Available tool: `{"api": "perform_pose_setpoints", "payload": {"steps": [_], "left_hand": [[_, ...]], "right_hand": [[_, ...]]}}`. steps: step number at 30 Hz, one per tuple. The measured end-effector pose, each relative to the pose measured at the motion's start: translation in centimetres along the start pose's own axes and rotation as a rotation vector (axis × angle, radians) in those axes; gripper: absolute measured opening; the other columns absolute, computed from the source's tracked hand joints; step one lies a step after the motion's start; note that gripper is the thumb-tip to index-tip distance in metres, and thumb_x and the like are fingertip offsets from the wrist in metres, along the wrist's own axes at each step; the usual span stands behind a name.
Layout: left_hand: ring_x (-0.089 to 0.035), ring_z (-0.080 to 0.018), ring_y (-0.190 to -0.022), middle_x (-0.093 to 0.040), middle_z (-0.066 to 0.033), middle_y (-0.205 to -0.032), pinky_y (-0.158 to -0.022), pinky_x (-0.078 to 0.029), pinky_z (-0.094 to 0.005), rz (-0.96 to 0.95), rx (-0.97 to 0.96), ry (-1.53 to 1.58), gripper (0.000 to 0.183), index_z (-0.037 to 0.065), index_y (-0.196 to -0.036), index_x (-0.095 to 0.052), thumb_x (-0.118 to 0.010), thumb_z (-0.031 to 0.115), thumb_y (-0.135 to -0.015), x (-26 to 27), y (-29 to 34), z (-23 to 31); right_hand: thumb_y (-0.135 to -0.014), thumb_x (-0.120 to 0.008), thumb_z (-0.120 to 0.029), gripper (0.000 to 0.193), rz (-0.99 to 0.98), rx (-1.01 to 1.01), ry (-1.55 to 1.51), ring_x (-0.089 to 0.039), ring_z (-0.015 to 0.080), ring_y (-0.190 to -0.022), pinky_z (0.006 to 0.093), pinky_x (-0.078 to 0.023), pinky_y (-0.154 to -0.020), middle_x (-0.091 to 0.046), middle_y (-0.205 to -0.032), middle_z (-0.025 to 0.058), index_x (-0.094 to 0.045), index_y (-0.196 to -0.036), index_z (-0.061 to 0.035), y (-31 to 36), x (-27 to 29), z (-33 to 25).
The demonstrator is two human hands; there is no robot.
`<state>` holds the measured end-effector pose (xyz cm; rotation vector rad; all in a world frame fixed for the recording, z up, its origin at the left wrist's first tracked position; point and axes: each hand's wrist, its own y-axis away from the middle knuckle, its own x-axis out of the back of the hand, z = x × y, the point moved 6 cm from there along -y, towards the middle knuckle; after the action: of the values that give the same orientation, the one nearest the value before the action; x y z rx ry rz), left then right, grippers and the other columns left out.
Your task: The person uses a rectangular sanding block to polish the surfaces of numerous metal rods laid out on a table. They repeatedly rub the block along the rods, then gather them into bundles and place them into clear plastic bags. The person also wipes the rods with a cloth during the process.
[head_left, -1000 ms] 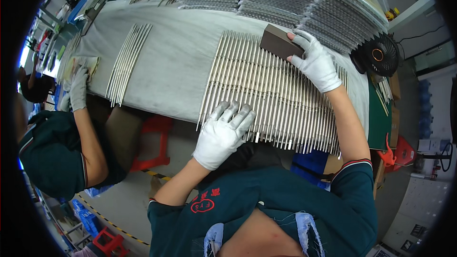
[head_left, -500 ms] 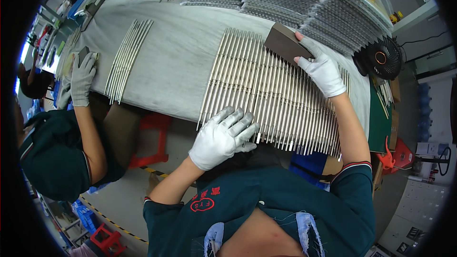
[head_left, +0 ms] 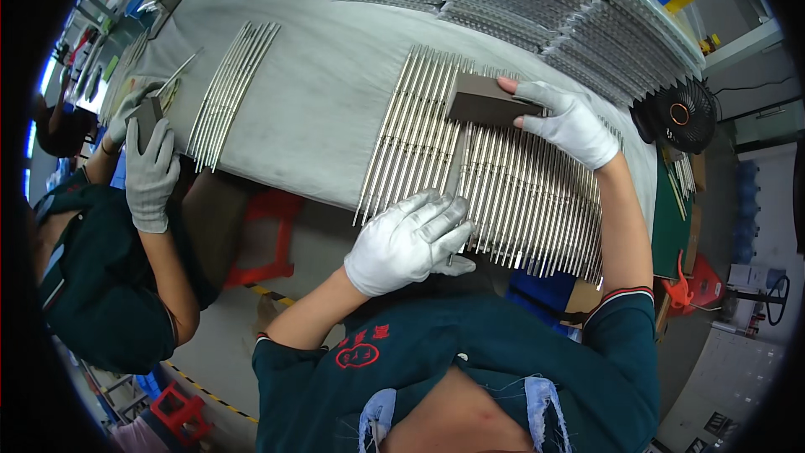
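My right hand (head_left: 574, 124), in a white glove with bare fingertips, grips a dark brown rectangular block (head_left: 486, 101) by its right end. The block rests over the upper part of a row of slim silvery metal rods (head_left: 411, 126). In a gap in that row, one metal rod (head_left: 458, 169) runs from beneath the block toward me. My left hand (head_left: 409, 242), gloved in white, is closed over this rod's near end, fingers on top and thumb below. Its grip is partly hidden by the fingers.
Bubble-wrapped stacks (head_left: 520, 0) line the table's far side, with a black fan (head_left: 683, 115) at the right. A smaller group of rods (head_left: 231, 96) lies to the left. Beyond it, a co-worker's gloved hands (head_left: 151, 172) hold another block and a rod.
My right hand has moved the block left and slightly nearer, turning it more level. My left hand has shifted right, fingers closer together. A gap now shows among the rods.
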<state>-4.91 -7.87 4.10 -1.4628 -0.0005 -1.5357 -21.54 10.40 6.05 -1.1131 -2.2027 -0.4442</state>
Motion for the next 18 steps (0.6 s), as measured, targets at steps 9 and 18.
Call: {"api": "perform_pose_setpoints", "payload": {"steps": [9, 18], "left_hand": [[-0.066, -0.0278, -0.099, -0.068, -0.0083, -0.110, -0.092, -0.053, -0.0412, -0.041, 0.046, 0.036, 0.059, 0.012, -0.112, -0.065, -0.079, 0.049, -0.068, -0.5, 0.6, -0.5], [-0.059, -0.0293, -0.114, -0.064, -0.0086, -0.120, -0.105, -0.042, -0.0489, -0.252, 0.121, -0.074, 0.068, 0.011, -0.123, -0.061, -0.073, 0.055, -0.072, -1.6, 1.6, -1.0]], "right_hand": [[-0.082, -0.071, -0.002, 0.059, 0.158, -0.128, 0.073, -0.058, 0.0176, -0.120, 0.0301, -0.042, -0.107, -0.065, -0.130, 0.0066, -0.058, -0.138, -0.0143, 3.0, 3.5, 3.4], [-0.085, -0.071, -0.022, 0.061, 0.440, -0.245, 0.487, -0.066, 0.0234, -0.107, 0.0352, -0.052, -0.089, -0.065, -0.125, 0.0085, -0.051, -0.143, -0.0312, 0.5, 6.9, 8.0]]}}
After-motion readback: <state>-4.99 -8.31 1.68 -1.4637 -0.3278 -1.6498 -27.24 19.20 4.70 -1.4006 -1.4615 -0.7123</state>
